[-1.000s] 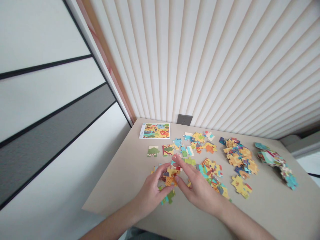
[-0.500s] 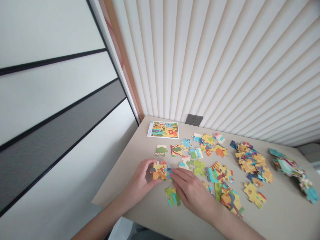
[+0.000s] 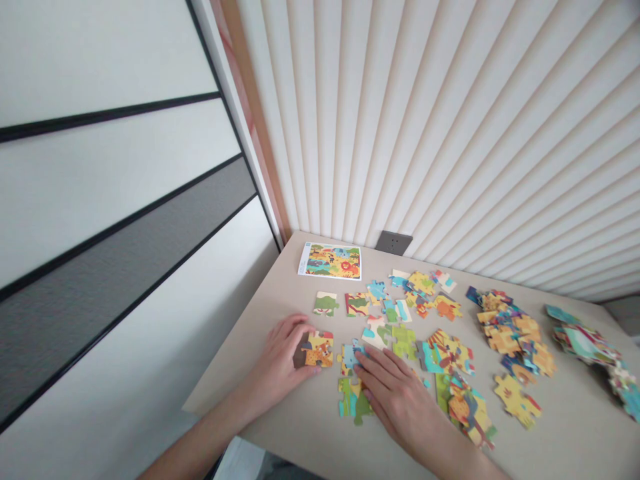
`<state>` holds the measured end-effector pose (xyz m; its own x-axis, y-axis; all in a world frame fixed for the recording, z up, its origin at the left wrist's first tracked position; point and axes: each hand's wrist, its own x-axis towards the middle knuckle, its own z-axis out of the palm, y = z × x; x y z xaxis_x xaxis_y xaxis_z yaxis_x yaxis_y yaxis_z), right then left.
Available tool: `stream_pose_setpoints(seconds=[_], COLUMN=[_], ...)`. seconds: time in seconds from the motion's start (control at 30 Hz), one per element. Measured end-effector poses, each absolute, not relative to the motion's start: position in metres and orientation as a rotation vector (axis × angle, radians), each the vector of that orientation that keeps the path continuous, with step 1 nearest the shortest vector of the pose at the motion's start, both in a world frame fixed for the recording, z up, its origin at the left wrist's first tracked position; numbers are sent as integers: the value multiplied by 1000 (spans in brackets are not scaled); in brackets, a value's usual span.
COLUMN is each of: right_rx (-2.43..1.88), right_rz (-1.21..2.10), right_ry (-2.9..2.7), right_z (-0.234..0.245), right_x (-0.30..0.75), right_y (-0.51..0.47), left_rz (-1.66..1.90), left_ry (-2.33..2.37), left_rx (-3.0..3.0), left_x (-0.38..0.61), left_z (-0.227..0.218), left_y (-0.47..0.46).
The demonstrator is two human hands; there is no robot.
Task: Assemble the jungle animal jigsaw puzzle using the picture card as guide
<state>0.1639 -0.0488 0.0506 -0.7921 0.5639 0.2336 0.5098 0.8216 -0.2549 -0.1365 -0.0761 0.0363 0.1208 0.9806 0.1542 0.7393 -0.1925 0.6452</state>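
My left hand (image 3: 280,363) rests on the beige table (image 3: 280,300) near its left edge, fingers curled round an orange puzzle piece (image 3: 318,349) with an animal on it. My right hand (image 3: 400,395) lies flat beside it, fingers stretched toward a small yellow and blue piece (image 3: 349,355). A green and blue piece (image 3: 351,399) lies just under its fingertips. Several loose colourful pieces (image 3: 400,313) are spread beyond both hands.
A reference picture card (image 3: 330,259) lies at the back left near a wall socket (image 3: 393,243). Heaps of pieces sit at the right (image 3: 515,330) and far right (image 3: 590,347). A ribbed wall stands behind the table; the table's left edge drops off beside my left hand.
My left hand drew the orange piece leftward out of the cluster and set it near the table's left edge. My right hand flattened and slid down beside it. The view shifted left.
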Motion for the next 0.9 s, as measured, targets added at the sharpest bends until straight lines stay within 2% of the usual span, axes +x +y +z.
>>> stream_pose_setpoints(seconds=[0.33,0.5,0.7,0.9], right_rx=[-863,-846,-841,-939], right_rz=[267,292,203,243], right_ry=[-2718,-2715,-2759,-2802], right_z=[65,68,45,38], right_x=[176,144,109,103], right_y=[-50,-57,-71,-77], left_rz=[553,643,551,531], left_ry=[1641,1606,1474,1478], left_rx=[2136,2281,2457,2488], left_x=[-138,-153,-167,-170], left_z=[48,56,29,15], left_y=[-74,-48,0,9])
